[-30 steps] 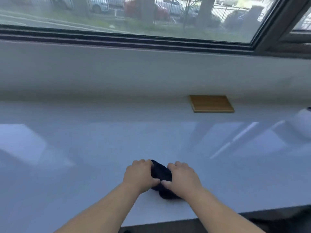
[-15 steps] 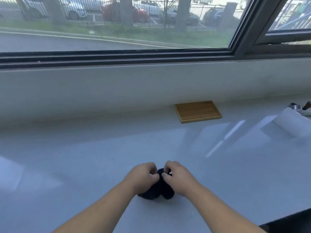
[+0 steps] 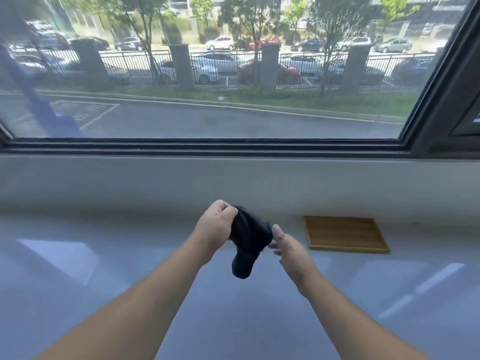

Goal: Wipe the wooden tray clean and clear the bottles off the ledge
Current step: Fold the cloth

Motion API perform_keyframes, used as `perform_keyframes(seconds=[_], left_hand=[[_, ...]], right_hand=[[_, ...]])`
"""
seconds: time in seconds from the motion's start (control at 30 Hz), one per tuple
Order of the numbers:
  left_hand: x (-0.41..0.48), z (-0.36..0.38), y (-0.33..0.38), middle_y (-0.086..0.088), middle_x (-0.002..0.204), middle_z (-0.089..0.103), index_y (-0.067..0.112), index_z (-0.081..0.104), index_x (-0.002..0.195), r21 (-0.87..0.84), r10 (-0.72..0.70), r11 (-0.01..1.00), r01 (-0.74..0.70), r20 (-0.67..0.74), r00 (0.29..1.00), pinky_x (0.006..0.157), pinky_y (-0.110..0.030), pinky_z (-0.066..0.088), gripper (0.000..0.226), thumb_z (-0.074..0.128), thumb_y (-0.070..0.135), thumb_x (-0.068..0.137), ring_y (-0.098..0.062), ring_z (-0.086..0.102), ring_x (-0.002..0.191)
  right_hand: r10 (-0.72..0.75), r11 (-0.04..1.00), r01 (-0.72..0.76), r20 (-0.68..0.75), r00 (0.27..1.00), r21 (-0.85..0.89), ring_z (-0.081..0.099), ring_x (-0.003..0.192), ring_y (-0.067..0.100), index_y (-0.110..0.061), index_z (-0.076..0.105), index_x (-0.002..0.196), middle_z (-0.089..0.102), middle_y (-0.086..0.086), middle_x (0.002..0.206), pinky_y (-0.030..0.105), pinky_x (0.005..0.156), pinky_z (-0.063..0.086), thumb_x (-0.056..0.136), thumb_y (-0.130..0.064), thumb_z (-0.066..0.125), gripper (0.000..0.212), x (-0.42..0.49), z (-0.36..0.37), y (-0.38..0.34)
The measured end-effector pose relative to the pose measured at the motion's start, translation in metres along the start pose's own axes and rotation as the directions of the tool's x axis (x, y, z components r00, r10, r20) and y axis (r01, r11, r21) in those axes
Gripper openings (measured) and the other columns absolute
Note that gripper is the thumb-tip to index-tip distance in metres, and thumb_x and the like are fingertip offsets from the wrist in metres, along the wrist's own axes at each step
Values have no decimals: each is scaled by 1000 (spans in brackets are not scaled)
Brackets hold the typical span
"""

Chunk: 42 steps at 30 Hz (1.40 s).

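A dark navy cloth (image 3: 248,239) hangs bunched in the air above the white ledge (image 3: 104,255). My left hand (image 3: 217,224) is clenched on its upper end. My right hand (image 3: 288,249) sits just right of the cloth, fingers apart, thumb tip touching its edge. The wooden tray (image 3: 344,233), a flat rectangular bamboo piece with a raised rim, lies on the ledge against the back wall, to the right of my right hand. It has nothing on it. No bottles are in view.
A low white wall (image 3: 233,183) rises behind the ledge, up to a dark window frame (image 3: 207,146). A large pane above looks out on a road, a fence and parked cars. Sun patches fall on the glossy ledge surface.
Both hands had the cloth balled on the ledge near the front edge. Now it is lifted and held by my left hand, my right hand has opened off it, and the view has tilted up.
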<state>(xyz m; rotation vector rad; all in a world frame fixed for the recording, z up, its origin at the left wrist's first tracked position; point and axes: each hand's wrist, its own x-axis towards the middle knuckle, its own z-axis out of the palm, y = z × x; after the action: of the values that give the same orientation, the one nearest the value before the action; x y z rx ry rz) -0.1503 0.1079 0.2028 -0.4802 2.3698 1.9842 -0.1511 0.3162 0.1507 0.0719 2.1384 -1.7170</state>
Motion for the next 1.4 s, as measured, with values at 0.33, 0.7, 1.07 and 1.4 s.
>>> perform_keyframes(seconds=[0.33,0.7,1.07,1.4], left_hand=[[15,-21,-18,-10,90,66,13,57,94,-31,-122,992,120,-107,987,82,-53,60,25,54,37,90,-26,61,78],[-4,-17,-29,9,86,80,24,73,97,118,-40,993,25,130,991,61,-17,51,54,88,60,60,-5,75,78],[2,-37,-37,1,78,77,19,74,86,99,-67,992,74,-73,995,68,-37,62,8,67,21,89,-17,70,69],[12,-95,-27,-7,86,79,6,66,107,-291,-334,909,300,-76,939,54,-29,59,12,60,10,97,-22,76,66]], right_hand=[[-64,944,14,138,988,330,67,76,23,-11,69,94,74,7,90,37,71,52,100,-24,66,15,9,18,-42],[36,931,-78,123,992,358,73,71,23,-2,67,109,75,11,88,31,61,58,102,-13,60,15,18,45,-56],[6,958,-20,50,999,285,66,75,23,-5,69,102,73,9,87,36,67,53,104,-15,57,16,22,42,-48],[158,888,-109,-73,985,447,69,87,31,0,67,119,75,16,103,41,77,56,106,-13,49,26,36,-31,-42]])
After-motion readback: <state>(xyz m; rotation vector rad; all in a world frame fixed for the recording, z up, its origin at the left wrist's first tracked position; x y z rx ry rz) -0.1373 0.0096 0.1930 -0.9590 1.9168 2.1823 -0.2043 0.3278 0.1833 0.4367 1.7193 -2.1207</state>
